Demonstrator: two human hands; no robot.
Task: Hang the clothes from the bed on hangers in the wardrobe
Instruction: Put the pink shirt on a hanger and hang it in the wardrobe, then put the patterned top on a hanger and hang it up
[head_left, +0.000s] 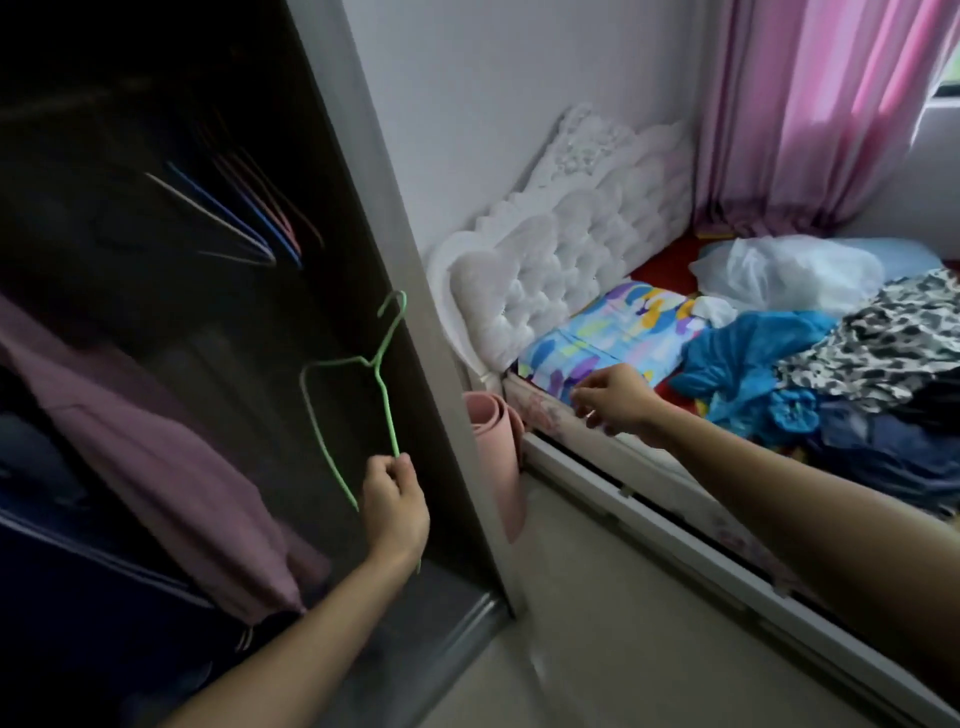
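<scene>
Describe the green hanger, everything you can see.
Thin light-green wire hanger, seemingly plastic-coated: hook on top, triangular body. It carries no garment and is tilted, hook uppermost, before the dark open wardrobe. The left hand grips one sloping arm with curled fingers; nothing else visibly touches it.

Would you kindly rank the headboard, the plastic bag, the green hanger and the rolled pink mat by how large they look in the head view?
Largest: headboard.
Next: plastic bag and green hanger. They are alike in span, and the hanger is nearer the camera, so I leave them unranked.
Smallest: rolled pink mat.
</scene>
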